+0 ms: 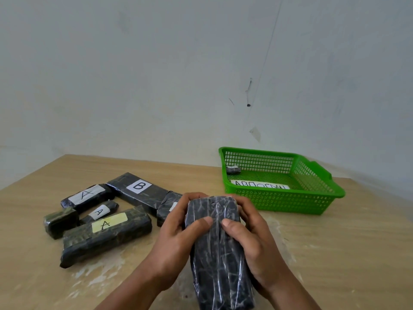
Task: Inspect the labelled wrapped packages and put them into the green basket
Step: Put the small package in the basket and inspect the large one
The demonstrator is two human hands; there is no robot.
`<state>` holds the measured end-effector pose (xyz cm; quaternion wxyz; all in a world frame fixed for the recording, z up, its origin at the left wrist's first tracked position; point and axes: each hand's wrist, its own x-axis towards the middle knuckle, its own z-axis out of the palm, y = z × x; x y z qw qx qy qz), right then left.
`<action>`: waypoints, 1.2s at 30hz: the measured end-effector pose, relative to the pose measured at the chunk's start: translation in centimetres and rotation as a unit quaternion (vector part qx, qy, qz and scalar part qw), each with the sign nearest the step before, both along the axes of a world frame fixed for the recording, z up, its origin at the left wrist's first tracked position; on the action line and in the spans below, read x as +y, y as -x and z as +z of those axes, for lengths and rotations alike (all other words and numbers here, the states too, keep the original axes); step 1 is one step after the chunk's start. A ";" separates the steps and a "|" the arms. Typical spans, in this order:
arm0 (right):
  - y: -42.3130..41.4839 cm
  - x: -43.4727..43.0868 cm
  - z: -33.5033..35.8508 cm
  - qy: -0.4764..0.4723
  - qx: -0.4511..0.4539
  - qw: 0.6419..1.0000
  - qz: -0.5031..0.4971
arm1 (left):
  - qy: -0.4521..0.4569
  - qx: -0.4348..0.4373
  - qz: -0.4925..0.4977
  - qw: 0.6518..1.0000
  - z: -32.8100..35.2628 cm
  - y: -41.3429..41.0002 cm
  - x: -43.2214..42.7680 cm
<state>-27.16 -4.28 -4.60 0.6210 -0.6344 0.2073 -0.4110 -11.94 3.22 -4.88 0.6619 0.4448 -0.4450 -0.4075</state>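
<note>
A pale, scuffed wall [156,74] rises behind one light wooden table [335,253]. One green basket [279,205] sits at the table's far right, near the wall. Two hands hold one long dark wrapped package [216,238] over the near edge, well apart from the basket. The left hand [176,238] and right hand [252,238] curl round its sides, thumbs pressing its upper face. Six more packages cluster at the left: the B package [138,191], three marked A, a small one at the far left, and one half hidden behind the left hand, its label possibly white but unreadable. In the basket lie one lettered paper strip [260,184] and one small package [233,170], in its back left corner.
</note>
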 end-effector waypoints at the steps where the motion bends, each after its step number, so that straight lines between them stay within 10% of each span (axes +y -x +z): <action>1: 0.0 -0.1 0.1 -0.005 -0.003 1.000 0.001 | 0.002 -0.003 0.014 1.000 0.1 0.2 0.0; 18: -0.3 -1.9 0.0 -0.027 -0.050 0.987 -0.151 | -0.039 -0.071 -0.106 0.991 -0.7 -1.0 -0.5; 36: 0.5 -1.6 -1.6 0.032 0.017 0.999 -0.007 | -0.025 -0.077 -0.037 0.996 -1.3 -2.2 -1.1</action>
